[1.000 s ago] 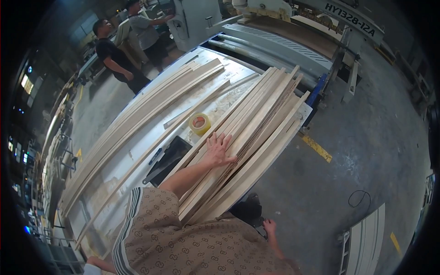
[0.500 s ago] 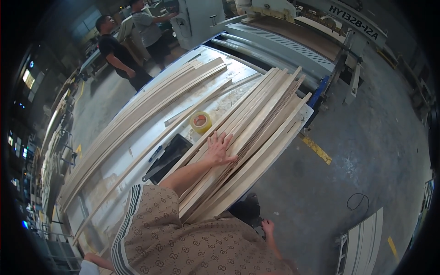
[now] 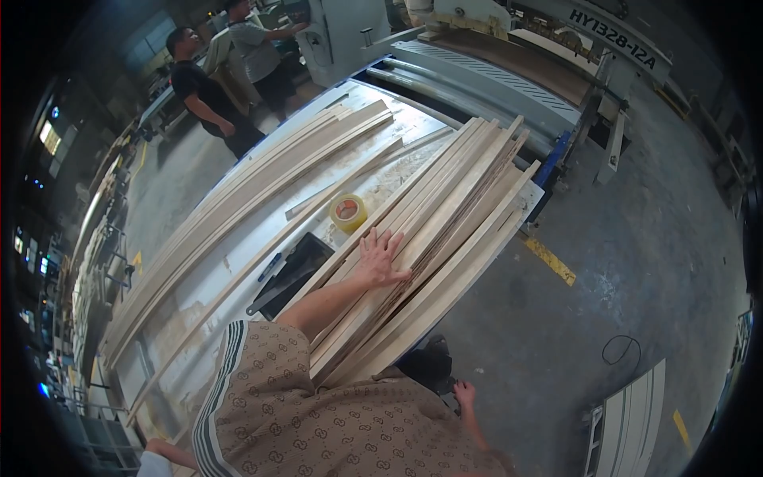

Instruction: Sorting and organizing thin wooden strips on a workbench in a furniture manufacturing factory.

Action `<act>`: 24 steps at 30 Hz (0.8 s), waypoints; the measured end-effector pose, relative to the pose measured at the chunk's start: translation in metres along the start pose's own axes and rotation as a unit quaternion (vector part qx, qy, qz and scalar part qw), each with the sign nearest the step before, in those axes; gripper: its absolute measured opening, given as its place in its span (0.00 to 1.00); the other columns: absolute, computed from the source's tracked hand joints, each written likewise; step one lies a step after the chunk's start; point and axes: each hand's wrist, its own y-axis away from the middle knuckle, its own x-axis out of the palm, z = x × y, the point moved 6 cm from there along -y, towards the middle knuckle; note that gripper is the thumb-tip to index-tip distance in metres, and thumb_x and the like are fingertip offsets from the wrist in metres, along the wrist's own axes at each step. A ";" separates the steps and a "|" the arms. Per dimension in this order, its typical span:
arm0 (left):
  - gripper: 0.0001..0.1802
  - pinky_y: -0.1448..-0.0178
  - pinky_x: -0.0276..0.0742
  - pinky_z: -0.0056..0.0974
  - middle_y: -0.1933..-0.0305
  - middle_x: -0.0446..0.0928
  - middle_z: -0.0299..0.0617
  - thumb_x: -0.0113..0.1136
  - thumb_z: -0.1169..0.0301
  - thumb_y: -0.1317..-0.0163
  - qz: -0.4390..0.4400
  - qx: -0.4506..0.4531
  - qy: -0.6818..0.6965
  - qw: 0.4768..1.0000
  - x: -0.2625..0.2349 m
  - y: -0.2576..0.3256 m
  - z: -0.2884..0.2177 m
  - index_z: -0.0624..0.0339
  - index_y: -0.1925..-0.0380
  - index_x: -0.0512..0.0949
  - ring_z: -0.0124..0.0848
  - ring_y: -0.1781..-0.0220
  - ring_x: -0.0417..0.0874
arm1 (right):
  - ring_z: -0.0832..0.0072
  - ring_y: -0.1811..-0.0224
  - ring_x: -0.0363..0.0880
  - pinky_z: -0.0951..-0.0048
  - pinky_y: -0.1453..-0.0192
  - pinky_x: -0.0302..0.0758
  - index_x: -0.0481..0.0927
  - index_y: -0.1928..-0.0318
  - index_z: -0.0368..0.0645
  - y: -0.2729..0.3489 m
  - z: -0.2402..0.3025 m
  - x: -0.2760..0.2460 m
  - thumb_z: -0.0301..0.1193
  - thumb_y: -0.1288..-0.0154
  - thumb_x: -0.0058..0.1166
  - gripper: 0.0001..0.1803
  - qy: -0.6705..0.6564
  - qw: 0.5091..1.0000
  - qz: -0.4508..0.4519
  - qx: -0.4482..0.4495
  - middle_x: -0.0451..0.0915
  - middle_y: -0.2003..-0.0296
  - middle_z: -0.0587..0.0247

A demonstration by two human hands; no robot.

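My left hand [image 3: 380,258] lies palm down, fingers spread, on a stack of long pale wood strips [image 3: 445,215] at the right side of the table. It presses on the strips without gripping any. Low beside my body hangs my right hand [image 3: 463,392], its fingers curled; whatever may be in them is too small to make out. Left of the stack are a roll of clear yellowish tape [image 3: 348,211], a flat black tray-like item [image 3: 302,266] and a blue pen [image 3: 270,266]. A thin dark strip-like tool [image 3: 269,300] reaches toward my forearm.
More wood strips [image 3: 246,191] line the table's left side. A roller machine [image 3: 485,75] adjoins the far end. Two people [image 3: 208,95] stand at the back left. Another person's arm [image 3: 171,451] shows at lower left. Pale boards [image 3: 632,421] and a cable [image 3: 620,350] lie at right.
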 end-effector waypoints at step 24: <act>0.56 0.26 0.39 0.69 0.25 0.50 0.55 0.62 0.39 0.52 -0.005 0.004 0.000 1.000 0.000 -0.001 -0.002 0.46 0.27 0.51 0.63 0.23 0.42 | 0.71 0.69 0.81 0.67 0.63 0.76 0.84 0.57 0.35 0.005 0.003 -0.001 0.36 0.41 0.60 0.17 0.000 1.000 -0.007 -0.004 0.83 0.70 0.52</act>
